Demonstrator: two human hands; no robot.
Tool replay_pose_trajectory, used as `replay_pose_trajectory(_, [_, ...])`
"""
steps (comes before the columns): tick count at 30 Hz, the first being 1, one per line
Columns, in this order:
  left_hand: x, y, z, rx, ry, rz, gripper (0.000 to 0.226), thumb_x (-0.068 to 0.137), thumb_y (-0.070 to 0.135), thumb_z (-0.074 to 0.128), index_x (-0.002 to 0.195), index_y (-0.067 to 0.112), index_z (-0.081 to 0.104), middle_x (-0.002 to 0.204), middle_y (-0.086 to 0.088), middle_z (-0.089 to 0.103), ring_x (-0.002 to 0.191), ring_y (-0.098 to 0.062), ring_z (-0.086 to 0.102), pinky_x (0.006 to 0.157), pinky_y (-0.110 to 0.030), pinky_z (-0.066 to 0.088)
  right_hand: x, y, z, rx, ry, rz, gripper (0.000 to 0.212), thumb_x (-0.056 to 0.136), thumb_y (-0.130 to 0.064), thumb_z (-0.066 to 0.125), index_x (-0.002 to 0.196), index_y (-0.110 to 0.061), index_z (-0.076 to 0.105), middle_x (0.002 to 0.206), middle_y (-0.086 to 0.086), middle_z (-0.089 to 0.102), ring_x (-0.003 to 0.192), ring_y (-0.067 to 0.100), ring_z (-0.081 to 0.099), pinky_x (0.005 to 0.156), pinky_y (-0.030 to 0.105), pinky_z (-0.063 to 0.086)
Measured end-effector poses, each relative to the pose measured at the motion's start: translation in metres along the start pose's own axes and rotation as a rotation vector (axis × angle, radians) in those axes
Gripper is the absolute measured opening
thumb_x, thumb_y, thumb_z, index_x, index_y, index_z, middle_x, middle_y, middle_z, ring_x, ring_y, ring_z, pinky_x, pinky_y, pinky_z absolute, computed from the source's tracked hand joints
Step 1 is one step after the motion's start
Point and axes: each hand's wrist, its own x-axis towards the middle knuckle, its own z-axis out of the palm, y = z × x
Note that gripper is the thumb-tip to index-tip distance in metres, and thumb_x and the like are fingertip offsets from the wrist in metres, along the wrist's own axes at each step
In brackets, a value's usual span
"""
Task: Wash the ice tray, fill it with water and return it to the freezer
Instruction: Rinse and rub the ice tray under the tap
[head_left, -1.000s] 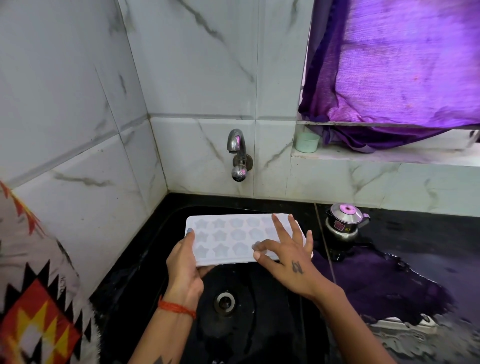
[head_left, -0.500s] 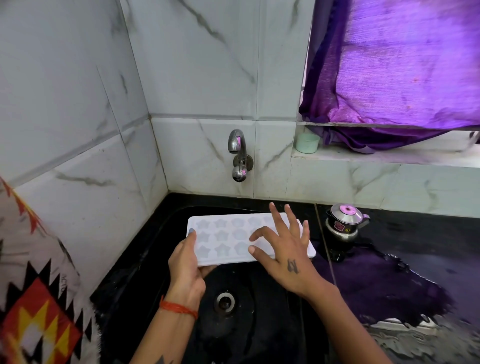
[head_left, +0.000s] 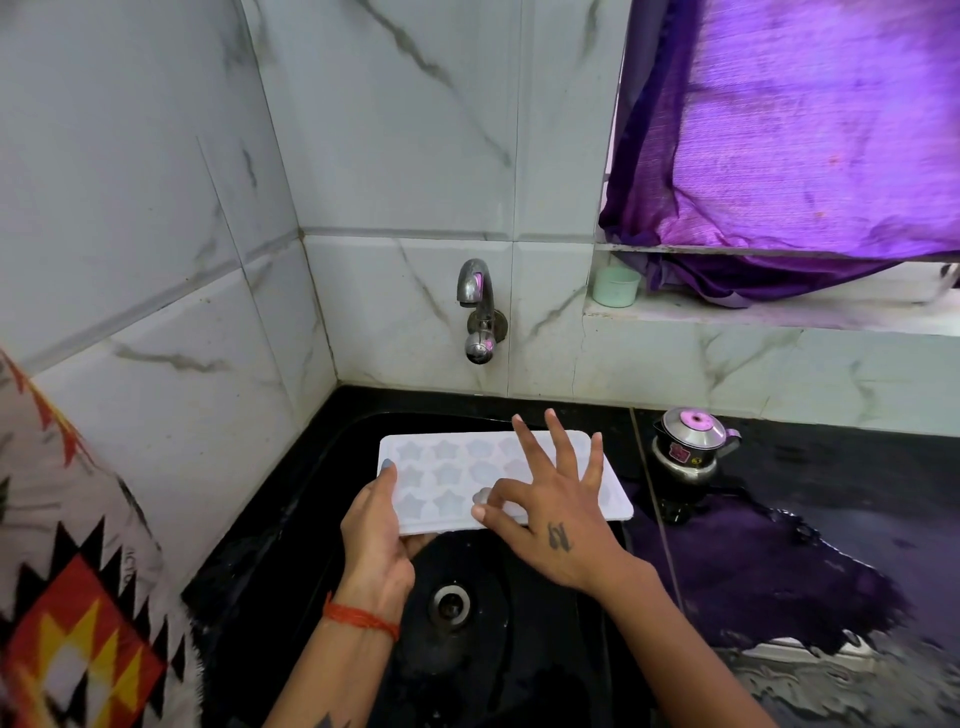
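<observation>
A white ice tray (head_left: 447, 473) with star-shaped moulds is held flat above the black sink (head_left: 332, 447), below the steel tap (head_left: 477, 312). My left hand (head_left: 376, 535) grips the tray's left end, thumb on top and fingers underneath. My right hand (head_left: 550, 509) lies over the tray's right half with fingers spread; its index fingertip and thumb press on a mould near the front edge. No water runs from the tap. The right hand hides several moulds.
The sink's drain (head_left: 451, 603) sits below the tray. A small steel kettle (head_left: 688, 441) stands on the wet black counter (head_left: 831, 519) to the right. A pale green cup (head_left: 615, 287) rests on the window ledge under a purple curtain (head_left: 810, 130). A patterned cloth (head_left: 67, 597) hangs at left.
My right hand's fingers have shifted across the tray's moulds, with index and thumb now curled toward the front edge. The left hand and tray have barely moved.
</observation>
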Motion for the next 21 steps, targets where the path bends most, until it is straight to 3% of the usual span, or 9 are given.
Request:
replay_pose_trajectory(5, [-0.0004,0.0000,0.0014,-0.001,-0.005,0.002,0.016,0.094,0.030,0.055,0.091,0.016,0.061,0.088,-0.007,0.068,0.077,-0.023,0.066,0.063,-0.036,0.054,0.0005,0.0023,0.0019,-0.038,0.040,-0.021,0.055,0.084,-0.068,0.020,0.091,-0.037,0.065,0.161,0.001,-0.001,0.143,0.024,-0.026,0.106,0.057,-0.027])
replay_pose_trajectory(11, [-0.0007,0.0003,0.0019,-0.004,-0.006,-0.002,0.015,0.094,0.030,0.056,0.091,0.016,0.061,0.087,-0.007,0.068,0.078,-0.023,0.066,0.063,-0.037,0.053,0.0018,-0.0012,0.0000,0.137,-0.091,0.059,0.070,0.072,-0.073,0.014,0.107,-0.040,0.065,0.161,-0.005,-0.004,0.141,0.018,-0.031,0.105,0.051,-0.029])
replay_pose_trajectory(16, [-0.0014,-0.0008,0.0019,-0.003,-0.009,-0.005,0.015,0.094,0.030,0.056,0.090,0.016,0.061,0.087,-0.007,0.068,0.076,-0.022,0.065,0.060,-0.035,0.053,0.0015,0.0004,-0.0027,0.052,-0.096,0.039,0.064,0.075,-0.073,0.015,0.096,-0.038,0.064,0.161,-0.003,-0.003,0.141,0.020,-0.032,0.105,0.054,-0.029])
replay_pose_trajectory(21, [-0.0013,-0.0004,0.0026,-0.003,-0.012,-0.005,0.016,0.094,0.030,0.055,0.089,0.016,0.061,0.086,-0.007,0.068,0.075,-0.022,0.065,0.059,-0.034,0.052,-0.0008,0.0032,0.0004,-0.063,0.013,-0.007,0.055,0.083,-0.069,0.018,0.090,-0.036,0.062,0.161,0.001,-0.002,0.142,0.024,-0.029,0.105,0.058,-0.028])
